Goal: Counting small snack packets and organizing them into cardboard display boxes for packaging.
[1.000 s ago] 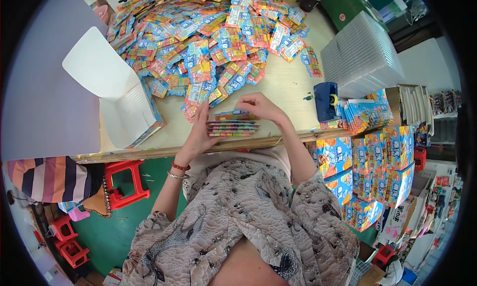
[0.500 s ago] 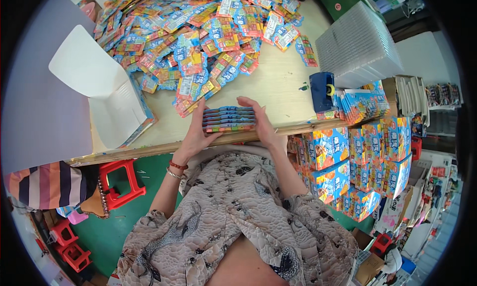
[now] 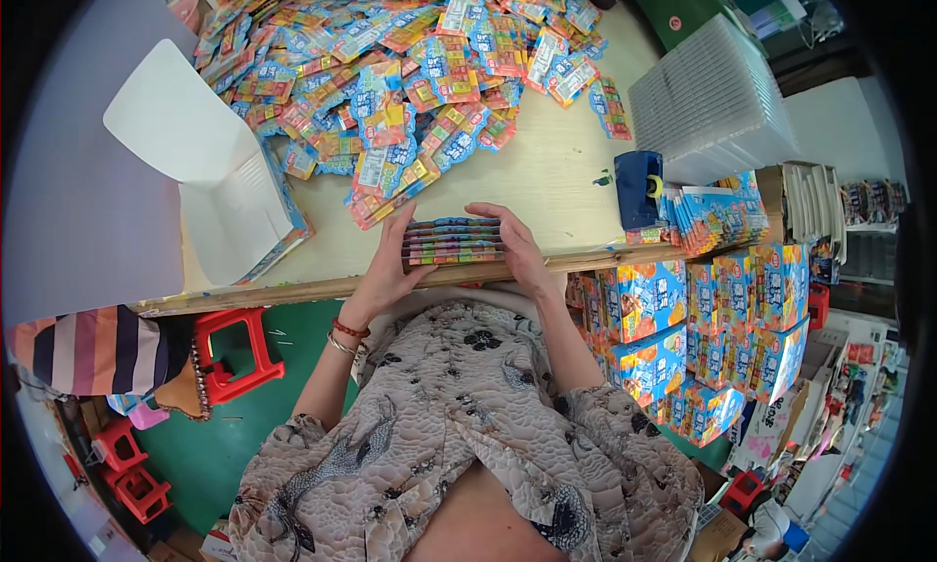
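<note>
Between my two hands, at the front edge of the table, is a small stack of colourful flat packets (image 3: 453, 242), their edges turned up toward me. My left hand (image 3: 388, 266) is closed on the stack's left end, with the thumb along its near side. At the other end my right hand (image 3: 522, 252) presses with bent fingers. Just beyond the stack lies a big heap of similar blue, red and yellow packets (image 3: 376, 103). To the left stands an open box (image 3: 229, 215) with a white inside and its lid raised.
At the right a blue tape dispenser (image 3: 638, 189) stands beside a tall stack of clear plastic trays (image 3: 712, 98). Printed cartons (image 3: 644, 303) are piled below the table's right edge. Red stools (image 3: 239, 352) stand on the green floor at left.
The stack stays between my hands, its edges now slightly more spread and tilted. The whole view has shifted a little; the heap and the box look unchanged.
</note>
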A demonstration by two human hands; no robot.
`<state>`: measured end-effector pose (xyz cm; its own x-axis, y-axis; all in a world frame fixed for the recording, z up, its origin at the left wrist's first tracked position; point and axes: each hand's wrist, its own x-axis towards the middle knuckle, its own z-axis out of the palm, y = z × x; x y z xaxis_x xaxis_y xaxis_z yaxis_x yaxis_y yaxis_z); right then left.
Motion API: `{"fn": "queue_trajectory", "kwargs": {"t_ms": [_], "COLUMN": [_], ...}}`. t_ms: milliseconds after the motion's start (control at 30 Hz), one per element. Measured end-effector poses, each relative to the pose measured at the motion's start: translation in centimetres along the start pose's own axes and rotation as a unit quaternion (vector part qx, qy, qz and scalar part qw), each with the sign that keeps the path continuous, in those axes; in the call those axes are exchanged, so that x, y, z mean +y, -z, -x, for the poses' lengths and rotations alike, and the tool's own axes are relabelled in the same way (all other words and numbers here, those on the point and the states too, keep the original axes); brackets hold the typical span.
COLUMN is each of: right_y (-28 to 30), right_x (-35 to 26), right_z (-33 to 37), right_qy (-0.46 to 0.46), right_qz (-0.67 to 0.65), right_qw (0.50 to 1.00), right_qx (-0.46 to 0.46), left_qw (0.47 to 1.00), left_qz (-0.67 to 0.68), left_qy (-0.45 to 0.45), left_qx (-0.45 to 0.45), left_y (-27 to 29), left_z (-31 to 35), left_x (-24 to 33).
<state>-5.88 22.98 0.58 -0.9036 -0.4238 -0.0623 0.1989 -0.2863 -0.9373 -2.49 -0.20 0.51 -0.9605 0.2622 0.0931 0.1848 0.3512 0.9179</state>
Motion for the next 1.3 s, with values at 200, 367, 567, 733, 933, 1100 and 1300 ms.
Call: {"fn": "queue_trajectory", "kwargs": {"t_ms": [200,367,567,733,933,1100,1300], "right_y": [-0.3,-0.1,0.1,0.1,0.0,-0.6,1.5], "right_x": [-0.7,-0.5,-0.3,-0.5,-0.6,-1.0,-1.5], "right_z": [-0.1,-0.1,0.0,-0.1,-0.2,-0.2,-2.8], "right_qy": [-0.019,-0.026,-0.045,-0.044,-0.057,-0.057,-0.075], "right_qz": [-0.005,-0.008,0.007,0.012,0.006,-0.008,0.155], "right_qw": [1.0,1.0,0.999,0.999,0.998,0.998,0.983], "right_qx": [-0.001,-0.001,-0.004,-0.006,0.0,0.015,-0.065], "left_qw": [1.0,1.0,0.999,0.999,0.999,0.998,0.998], "left_qz": [-0.007,0.002,-0.031,-0.042,-0.05,-0.054,-0.048], "left_qy": [0.001,0.0,0.001,-0.008,-0.007,-0.029,-0.042], "left_qx": [-0.004,-0.004,-0.012,-0.004,-0.003,0.004,0.025], "left_y": [0.1,0.2,0.4,0.2,0.2,0.4,1.2], "left_z": [0.0,-0.1,0.2,0.3,0.3,0.2,0.5], "left_x": [-0.3,0.2,0.2,-0.4,-0.5,0.0,0.0]}}
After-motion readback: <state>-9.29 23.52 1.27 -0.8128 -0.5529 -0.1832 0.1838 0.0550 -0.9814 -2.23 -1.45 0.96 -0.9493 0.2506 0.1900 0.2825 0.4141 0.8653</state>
